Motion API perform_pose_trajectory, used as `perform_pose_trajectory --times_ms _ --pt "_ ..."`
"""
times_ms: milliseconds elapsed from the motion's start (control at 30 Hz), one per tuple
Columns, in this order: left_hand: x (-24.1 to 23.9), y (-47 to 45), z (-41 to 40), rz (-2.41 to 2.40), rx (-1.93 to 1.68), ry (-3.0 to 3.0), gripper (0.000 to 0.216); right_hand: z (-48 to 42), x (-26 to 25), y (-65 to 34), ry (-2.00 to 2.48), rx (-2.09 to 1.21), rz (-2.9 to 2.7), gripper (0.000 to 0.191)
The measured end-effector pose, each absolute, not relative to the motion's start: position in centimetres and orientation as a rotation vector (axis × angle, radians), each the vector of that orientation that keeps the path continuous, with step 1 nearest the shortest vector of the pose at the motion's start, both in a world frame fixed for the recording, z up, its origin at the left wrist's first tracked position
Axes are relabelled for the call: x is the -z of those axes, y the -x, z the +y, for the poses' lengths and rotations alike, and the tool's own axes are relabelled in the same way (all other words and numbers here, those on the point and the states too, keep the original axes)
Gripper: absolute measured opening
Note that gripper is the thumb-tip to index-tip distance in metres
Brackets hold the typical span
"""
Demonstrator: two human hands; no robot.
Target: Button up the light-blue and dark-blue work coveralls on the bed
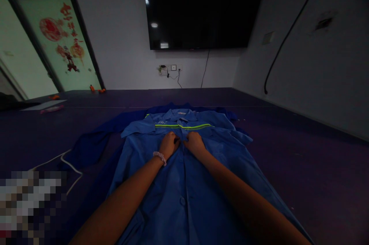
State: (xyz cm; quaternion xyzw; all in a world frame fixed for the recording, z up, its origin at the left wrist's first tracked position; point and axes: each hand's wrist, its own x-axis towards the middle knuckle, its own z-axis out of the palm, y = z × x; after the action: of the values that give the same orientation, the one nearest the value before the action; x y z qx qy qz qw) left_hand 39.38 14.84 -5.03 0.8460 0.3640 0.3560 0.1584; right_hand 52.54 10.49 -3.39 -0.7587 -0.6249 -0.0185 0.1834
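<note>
A blue short-sleeved work shirt (pixel 167 168) lies spread out front side up, its collar pointing away from me. A yellow-green stripe runs across its chest. Both my hands are at the front placket just below that stripe. My left hand (pixel 169 144), with a pink scrunchie (pixel 160 157) on the wrist, has its fingers closed on the placket's left edge. My right hand (pixel 194 143) pinches the placket from the other side, close to the left. Whatever button lies between the fingertips is hidden. Lower on the placket a button (pixel 182 201) shows. Darker blue garment (pixel 95 141) extends from under the shirt.
The purple surface (pixel 288 160) reaches to the wall. At left lie a white cord (pixel 72 166), a pink item (pixel 52 109), and small orange objects (pixel 96 89). A blurred patch covers the lower left corner. A large black screen (pixel 204 6) hangs ahead.
</note>
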Motion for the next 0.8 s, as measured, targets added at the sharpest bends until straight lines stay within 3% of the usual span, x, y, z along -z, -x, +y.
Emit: perform_pose_trajectory --times_ms 267,500,800 --pt "4.7 -39.5 14.4 0.968 -1.092 -2.526 0.009 9.6 2.5 -52.1 2.209 0.080 -1.743 0.019" --pt "4.4 -39.6 14.8 0.997 -1.221 -2.044 0.008 9.3 2.4 -52.2 2.145 0.113 -1.626 0.020" --pt "5.1 -39.7 14.8 0.941 -1.140 -1.942 0.016 11.1 4.2 -52.8 1.500 -0.397 -1.467 0.021"
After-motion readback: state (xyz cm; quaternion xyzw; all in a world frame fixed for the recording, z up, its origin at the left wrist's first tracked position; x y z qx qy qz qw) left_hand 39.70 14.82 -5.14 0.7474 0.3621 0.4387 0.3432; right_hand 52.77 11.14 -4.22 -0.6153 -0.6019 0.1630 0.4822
